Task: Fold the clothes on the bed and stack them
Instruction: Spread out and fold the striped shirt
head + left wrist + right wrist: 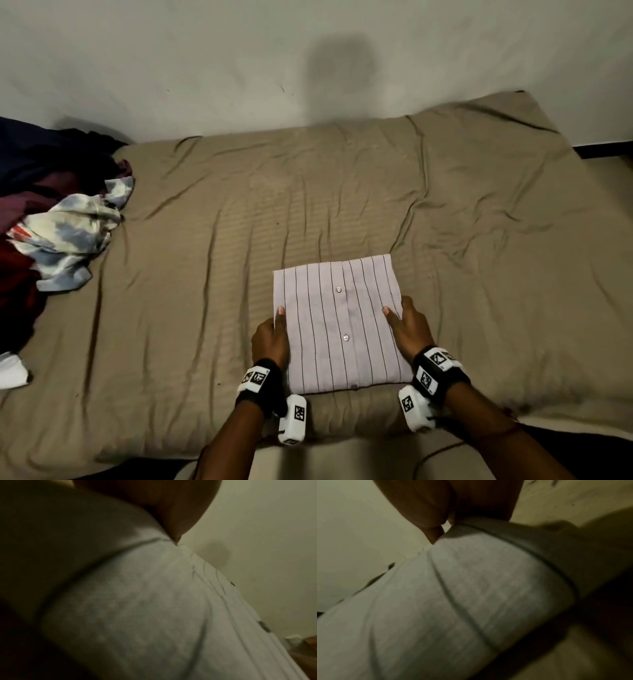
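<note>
A folded pale pink shirt (342,325) with thin dark stripes and a buttoned placket facing up lies on the tan bed sheet (479,240) near its front edge. My left hand (270,337) grips the shirt's left edge, thumb on top and fingers hidden beneath. On the opposite edge my right hand (409,329) holds it the same way. Both wrist views are dim: the left one shows the shirt (154,608) under my left hand (171,507), the right one shows the shirt (453,595) under my right hand (453,500).
A heap of unfolded clothes (51,212), dark, maroon and tie-dye blue-white, sits at the bed's left end, with a white piece (10,371) below it. A pale wall (308,51) runs along the bed's far side. Wrinkled sheet spreads to the right of the shirt.
</note>
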The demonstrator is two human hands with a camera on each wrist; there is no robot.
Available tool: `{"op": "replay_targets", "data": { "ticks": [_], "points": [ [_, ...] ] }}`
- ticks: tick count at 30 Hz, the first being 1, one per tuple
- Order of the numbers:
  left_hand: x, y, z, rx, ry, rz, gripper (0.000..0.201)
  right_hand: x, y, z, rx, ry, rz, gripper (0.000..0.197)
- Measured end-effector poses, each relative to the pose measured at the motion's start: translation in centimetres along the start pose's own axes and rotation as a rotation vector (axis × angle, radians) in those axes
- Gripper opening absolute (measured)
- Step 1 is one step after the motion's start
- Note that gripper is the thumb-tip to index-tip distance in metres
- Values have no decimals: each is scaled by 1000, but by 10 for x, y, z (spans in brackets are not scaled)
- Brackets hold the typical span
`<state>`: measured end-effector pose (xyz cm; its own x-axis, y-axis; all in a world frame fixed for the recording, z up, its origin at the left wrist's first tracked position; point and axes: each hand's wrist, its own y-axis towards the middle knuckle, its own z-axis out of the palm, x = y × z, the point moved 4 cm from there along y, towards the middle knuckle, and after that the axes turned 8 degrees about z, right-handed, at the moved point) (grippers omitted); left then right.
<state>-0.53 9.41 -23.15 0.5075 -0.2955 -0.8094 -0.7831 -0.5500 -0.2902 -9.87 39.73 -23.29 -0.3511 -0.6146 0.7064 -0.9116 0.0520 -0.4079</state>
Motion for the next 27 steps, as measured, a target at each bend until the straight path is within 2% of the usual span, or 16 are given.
{"op": "replay_targets", "data": {
  "ticks": [4, 9, 11, 17, 21, 25, 27],
  "points": [
    [5, -26, 1, -38, 139, -21, 64, -4, -30, -8, -140, -31, 18, 38],
    [-5, -57, 3, -134, -43, -98, 62, -6, -45, -2, -182, -182, -33, 38],
    [-6, -59, 2, -142, -37, -133, 63, -6, -40, -1, -191, -195, -40, 36],
    [-5, -49, -4, -42, 283, -65, 72, -11, -29, 7, -158, -340, -37, 38],
    [-3, -49, -2, -9, 358, -128, 69, -19, -26, 4, -196, -387, 4, 28],
    [-6, -53, -10, 19, 496, -90, 66, -25, -36, 3, -244, -427, 31, 29],
    [-7, -58, -19, -21, 603, -34, 53, -28, -41, -9, -321, -431, 7, 38]
  ]
}}
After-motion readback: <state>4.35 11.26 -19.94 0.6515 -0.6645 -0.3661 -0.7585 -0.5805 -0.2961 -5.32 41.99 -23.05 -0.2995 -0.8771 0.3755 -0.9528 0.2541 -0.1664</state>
